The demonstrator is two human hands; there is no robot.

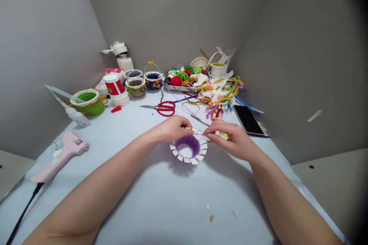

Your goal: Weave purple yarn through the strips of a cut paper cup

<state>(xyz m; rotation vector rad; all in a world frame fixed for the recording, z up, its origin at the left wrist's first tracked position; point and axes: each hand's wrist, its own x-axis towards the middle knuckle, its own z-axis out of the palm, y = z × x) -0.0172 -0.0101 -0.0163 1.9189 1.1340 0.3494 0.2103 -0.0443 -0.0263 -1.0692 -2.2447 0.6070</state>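
Observation:
A white paper cup (195, 159) with its side cut into strips stands upright at the middle of the table, purple yarn (175, 148) wound through the strips inside. My left hand (174, 128) is closed on the far rim of the cup, thumb and fingers pinching a strip there. A short stretch of the purple yarn runs taut from that spot to my right hand (232, 138), whose thumb and index finger pinch it just right of the cup. Behind my hands lies a slim silver pen-like tool (200, 120), partly hidden by the right fingers.
Red-handled scissors (166, 108) lie behind the cup. A pink glue gun (61, 157) with a black cord and a glue bottle (77, 116) are at left. Decorated pots (136, 87) stand farther back. A yarn pile (220, 90) and a phone (249, 120) are at right.

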